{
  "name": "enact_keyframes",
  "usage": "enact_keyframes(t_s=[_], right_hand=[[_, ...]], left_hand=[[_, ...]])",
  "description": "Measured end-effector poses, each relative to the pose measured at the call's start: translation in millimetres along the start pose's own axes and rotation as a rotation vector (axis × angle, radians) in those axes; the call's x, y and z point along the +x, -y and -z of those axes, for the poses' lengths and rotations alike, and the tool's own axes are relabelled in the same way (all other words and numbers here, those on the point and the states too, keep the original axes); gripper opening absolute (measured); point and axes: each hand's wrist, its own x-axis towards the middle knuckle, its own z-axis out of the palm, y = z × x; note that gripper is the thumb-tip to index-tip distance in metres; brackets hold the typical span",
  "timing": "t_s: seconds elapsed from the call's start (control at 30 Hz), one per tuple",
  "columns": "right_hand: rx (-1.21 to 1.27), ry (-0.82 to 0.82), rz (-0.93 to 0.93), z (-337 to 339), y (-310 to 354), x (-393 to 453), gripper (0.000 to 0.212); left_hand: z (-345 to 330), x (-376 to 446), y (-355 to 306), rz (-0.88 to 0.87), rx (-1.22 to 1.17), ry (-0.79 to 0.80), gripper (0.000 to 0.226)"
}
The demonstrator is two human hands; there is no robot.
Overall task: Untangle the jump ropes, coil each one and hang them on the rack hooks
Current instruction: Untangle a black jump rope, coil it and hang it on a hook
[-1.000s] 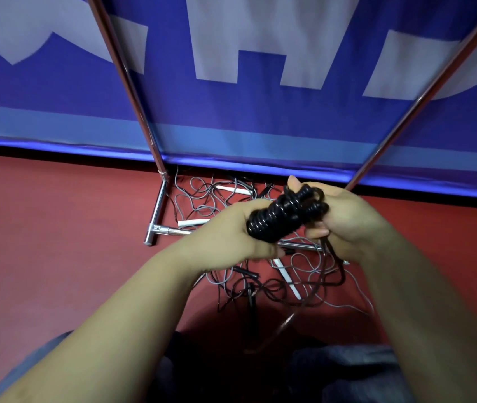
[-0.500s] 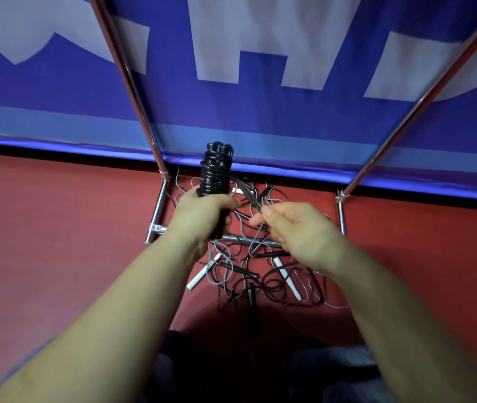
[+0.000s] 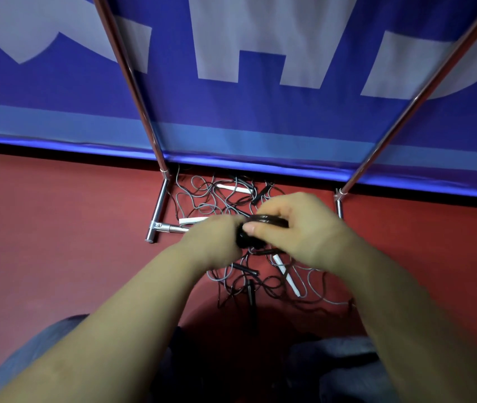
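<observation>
A coiled black jump rope sits between both hands, above the floor. My left hand grips its left end, blurred by motion. My right hand curls over the coil's right side, thumb pressing on the front. Below them a tangle of grey and black jump ropes with white handles and black handles lies on the red floor. Two chrome rack poles rise from the floor; the hooks are out of view.
The rack's chrome base bar lies left of the tangle, its right foot at the right. A blue banner wall stands right behind. Red floor spreads left and right. My knees in blue trousers are at the bottom.
The left hand held the coil upright half a second ago; it has since lowered and turned it sideways. The right hand let go of a loose strand and closed over the coil.
</observation>
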Motion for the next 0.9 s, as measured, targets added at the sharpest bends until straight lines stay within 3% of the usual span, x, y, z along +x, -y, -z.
enact_keyframes(t_s=[0.13,0.2,0.3,0.4,0.47,0.6,0.73,0.9], right_hand=[[0.034,-0.161,-0.051,19.0,-24.6,-4.9,0.033],[0.148,-0.115,-0.127,23.9,-32.1,-13.8,0.043],[0.456,0.002,-0.222,21.2,-34.7,-31.5,0.038],[0.555,-0.071,-0.253,10.4,-26.8,-46.4,0.030],[0.577,-0.124,-0.301,-4.9,-11.5,-56.4,0.039],[0.345,-0.171,-0.193,-42.9,18.5,-91.0,0.043],[-0.005,-0.085,-0.114,-53.4,47.5,-133.8,0.032],[-0.266,-0.021,0.032,-32.0,99.2,-180.4,0.031]], left_hand=[[-6.8,-15.0,-22.5,-0.314,0.089,0.009,0.025],[-8.7,-25.5,-27.6,-0.442,0.052,-0.079,0.028],[-5.7,-48.0,-35.8,-0.525,-0.221,-0.177,0.021],[-0.1,-66.5,-37.6,-0.363,-0.513,-0.251,0.018],[1.8,-79.3,-36.9,-0.228,-0.637,-0.342,0.021],[1.3,-110.1,-37.1,-0.045,-0.768,-0.442,0.033],[6.4,-141.2,-35.1,0.098,-0.659,-0.471,0.022],[28.4,-185.1,-30.3,0.215,-0.290,-0.462,0.022]])
